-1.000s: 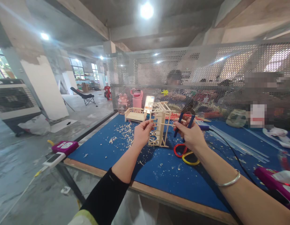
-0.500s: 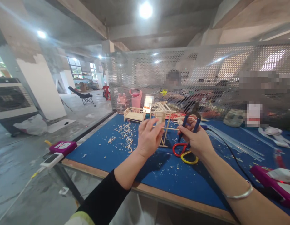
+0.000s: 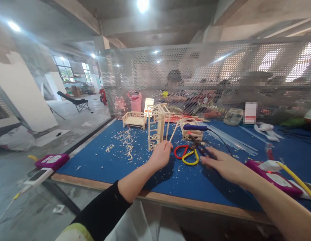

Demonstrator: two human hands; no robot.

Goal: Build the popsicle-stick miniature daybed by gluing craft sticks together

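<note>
My left hand (image 3: pixel 160 154) is closed, pinching a thin wooden stick (image 3: pixel 173 132) that slants up to the right. Just behind it stands a tall frame (image 3: pixel 159 125) built of pale wooden sticks. Over to the right, my right hand (image 3: pixel 222 164) is curled around dark-handled pliers (image 3: pixel 208 151), blurred, with the head toward the left. Beside the pliers lie scissors (image 3: pixel 190 158) with one red and one yellow loop. A blue-handled corded tool (image 3: pixel 195 127) lies across a small wooden stick model (image 3: pixel 191 134).
A small wooden bench model (image 3: pixel 134 120) stands at the back left, near a pink cup (image 3: pixel 134 101) and a phone (image 3: pixel 148 106). Wood scraps (image 3: pixel 127 144) litter the blue tabletop (image 3: pixel 95 167). Clear strips (image 3: pixel 232 140) lie right. A perforated screen (image 3: pixel 145 67) rises behind; people sit beyond it.
My right hand has moved away from the stick, lowering the pliers to the right. My left hand now holds the stick alone, upright and slanted. The view has shifted right.
</note>
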